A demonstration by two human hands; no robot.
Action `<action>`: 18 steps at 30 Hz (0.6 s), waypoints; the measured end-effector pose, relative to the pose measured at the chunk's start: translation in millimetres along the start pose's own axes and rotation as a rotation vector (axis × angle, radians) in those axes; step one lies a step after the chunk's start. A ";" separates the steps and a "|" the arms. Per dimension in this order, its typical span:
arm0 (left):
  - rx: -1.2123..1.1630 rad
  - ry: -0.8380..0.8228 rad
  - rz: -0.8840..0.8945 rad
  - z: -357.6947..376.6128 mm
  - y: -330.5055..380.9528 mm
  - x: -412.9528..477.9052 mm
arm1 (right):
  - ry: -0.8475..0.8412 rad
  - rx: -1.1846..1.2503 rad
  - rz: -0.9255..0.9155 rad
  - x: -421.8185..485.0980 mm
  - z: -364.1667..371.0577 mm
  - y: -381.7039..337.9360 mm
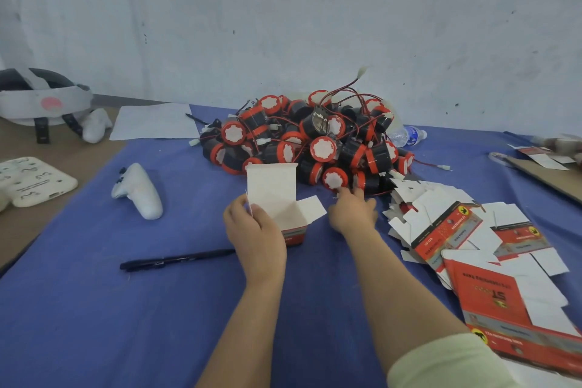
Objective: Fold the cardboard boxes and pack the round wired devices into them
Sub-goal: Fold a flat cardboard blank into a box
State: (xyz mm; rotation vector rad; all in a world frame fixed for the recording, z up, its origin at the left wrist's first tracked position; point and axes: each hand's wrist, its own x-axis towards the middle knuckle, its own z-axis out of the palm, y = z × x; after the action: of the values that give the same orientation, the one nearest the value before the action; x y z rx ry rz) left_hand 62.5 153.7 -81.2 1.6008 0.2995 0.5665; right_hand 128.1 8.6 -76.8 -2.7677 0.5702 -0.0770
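Note:
A folded red-and-white cardboard box (277,195) stands upright on the blue cloth, its top flaps open. My left hand (255,230) grips its near left side. Behind it lies a heap of round black-and-red wired devices (315,138). My right hand (352,208) reaches to the heap's near edge, fingers touching a device (335,179) there; the grasp itself is blurred. Flat unfolded boxes (466,236) lie in a loose pile to the right.
A black pen (176,260) lies left of my left arm. A white controller (138,190) sits further left, a white sheet (154,121) behind it. A headset (41,101) and white tray (31,181) rest at the left. A water bottle (407,135) lies behind the heap.

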 end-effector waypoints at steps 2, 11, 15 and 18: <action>-0.010 0.023 0.008 0.3 -0.6 0.9 | 0.045 0.021 0.014 3.1 -0.8 -1.2; -0.093 0.185 0.087 0.2 4.6 0.2 | 0.149 0.549 -0.387 -22.2 5.4 -12.7; -0.154 0.218 0.060 -2.6 4.4 4.0 | -0.086 0.609 -0.455 -38.3 -3.9 -13.2; -0.174 0.229 0.055 -3.5 4.2 4.8 | -0.366 0.435 -0.474 -51.1 -19.9 -4.9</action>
State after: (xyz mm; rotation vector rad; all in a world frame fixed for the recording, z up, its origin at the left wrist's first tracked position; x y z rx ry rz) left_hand 64.2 158.6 -76.1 1.3814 0.3674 0.7995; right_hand 80.7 27.2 -55.9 -2.3459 -0.1840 0.1772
